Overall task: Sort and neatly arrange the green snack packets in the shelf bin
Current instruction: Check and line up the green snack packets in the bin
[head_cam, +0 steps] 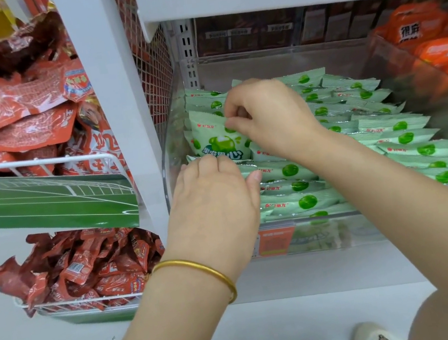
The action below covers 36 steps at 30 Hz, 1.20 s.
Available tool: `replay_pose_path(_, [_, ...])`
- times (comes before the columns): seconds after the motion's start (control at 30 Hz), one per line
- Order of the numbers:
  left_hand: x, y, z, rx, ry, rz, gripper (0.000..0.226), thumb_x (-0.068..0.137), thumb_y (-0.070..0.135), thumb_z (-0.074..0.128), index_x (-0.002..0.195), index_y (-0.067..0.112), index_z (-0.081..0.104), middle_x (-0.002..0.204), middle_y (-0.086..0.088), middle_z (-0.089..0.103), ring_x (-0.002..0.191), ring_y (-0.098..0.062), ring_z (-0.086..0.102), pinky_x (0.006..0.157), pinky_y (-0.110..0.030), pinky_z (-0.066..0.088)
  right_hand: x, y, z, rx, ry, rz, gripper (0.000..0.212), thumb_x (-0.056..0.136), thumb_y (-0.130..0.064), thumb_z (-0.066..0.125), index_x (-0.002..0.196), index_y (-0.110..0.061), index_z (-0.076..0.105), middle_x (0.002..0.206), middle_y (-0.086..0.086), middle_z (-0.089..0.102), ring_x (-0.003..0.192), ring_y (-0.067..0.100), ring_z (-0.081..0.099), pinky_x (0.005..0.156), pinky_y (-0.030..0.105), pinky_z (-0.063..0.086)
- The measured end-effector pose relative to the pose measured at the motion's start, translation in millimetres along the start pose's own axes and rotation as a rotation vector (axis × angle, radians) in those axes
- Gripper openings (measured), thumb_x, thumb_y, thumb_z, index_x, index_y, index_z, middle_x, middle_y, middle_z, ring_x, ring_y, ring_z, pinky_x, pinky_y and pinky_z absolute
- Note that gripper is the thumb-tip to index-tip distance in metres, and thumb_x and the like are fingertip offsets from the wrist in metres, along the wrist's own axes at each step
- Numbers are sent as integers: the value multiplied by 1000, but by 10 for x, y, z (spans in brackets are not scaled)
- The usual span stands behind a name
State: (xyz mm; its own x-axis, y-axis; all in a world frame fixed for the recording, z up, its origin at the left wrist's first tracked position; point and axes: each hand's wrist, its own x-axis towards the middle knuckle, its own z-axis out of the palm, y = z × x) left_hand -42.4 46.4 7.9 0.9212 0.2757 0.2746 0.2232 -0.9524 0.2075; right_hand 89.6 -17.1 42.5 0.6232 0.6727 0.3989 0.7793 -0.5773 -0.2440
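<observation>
A clear plastic shelf bin [323, 230] holds several pale green snack packets [403, 141] lying in overlapping rows. At the bin's left side one green packet [213, 139] stands upright, its printed face toward me. My right hand [269, 114] pinches that packet's upper right edge between thumb and fingers. My left hand [215, 199], with a gold bangle on the wrist, reaches in below it with fingers curled down over the packets at the bin's front left. What those fingertips grip is hidden.
An orange price tag [276, 241] sits on the bin's front. Orange packets [445, 52] fill the neighbouring bin on the right. White wire baskets of red packets [21, 111] hang on the left, beyond a white upright post [122, 112]. Dark packets line the back.
</observation>
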Motion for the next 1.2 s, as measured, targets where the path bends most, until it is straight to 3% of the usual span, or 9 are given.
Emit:
replay_pose_path(0.13, [-4,13,-8,8,-2,-2,87,78,51,-7,130,5,47,126,-12,52,119,-29,44,105,-38,33,38,37,-12,-16,-99,-2,7,89,-23,60,92,-18,64,87,-3,55,88,22,56,73,33,47])
replay_pose_path(0.33, [-16,22,-33,11,19,4,83,80,50,-3,121,6,53,116,-13,57,112,-31,49,100,-40,37,-15,114,-65,59,173,51,6,86,-21,61,86,-16,63,84,-3,54,83,26,58,74,39,49])
replay_pose_path(0.5, [3,-5,39,20,42,10,69,87,46,14,106,-1,62,100,-19,63,98,-37,57,90,-44,46,-30,160,-78,13,40,84,6,86,-20,61,87,-14,62,87,4,62,84,30,58,75,41,50])
replay_pose_path(0.6, [10,-10,44,37,39,0,65,88,44,20,103,-3,63,95,-20,65,93,-37,60,86,-45,49,-50,187,-113,126,167,134,5,85,-17,62,87,-13,64,80,-1,60,81,25,59,75,39,49])
replay_pose_path(0.77, [4,7,4,-13,6,5,73,86,48,12,121,0,55,112,-19,62,110,-37,55,98,-45,42,-205,213,-181,393,346,279,8,87,-14,60,81,-19,58,70,-7,55,75,20,58,77,42,50])
replay_pose_path(0.87, [-7,15,-6,-40,33,-7,68,86,45,14,119,1,53,109,-19,63,108,-37,56,94,-44,44,-309,264,-201,550,388,360,22,88,-15,60,74,-29,49,79,6,63,80,27,62,73,50,53])
replay_pose_path(0.93, [-7,25,-24,-57,22,-27,68,84,45,9,121,4,49,110,-16,61,109,-34,53,95,-42,42,-362,296,-220,608,379,401,22,90,-15,59,76,-29,48,81,13,63,72,24,60,64,39,56])
replay_pose_path(1.03, [-1,56,-59,-78,7,-55,71,79,47,0,128,11,38,118,-9,55,116,-27,46,99,-37,36,-424,332,-258,746,359,471,7,93,-12,55,89,-16,51,76,6,59,55,7,52,43,16,45])
replay_pose_path(1.2, [-10,44,-56,-98,1,-43,78,79,50,-1,144,11,22,138,-9,44,129,-24,38,109,-34,29,-475,435,-301,850,326,550,2,95,-14,53,96,-12,53,82,4,57,57,8,50,48,21,47])
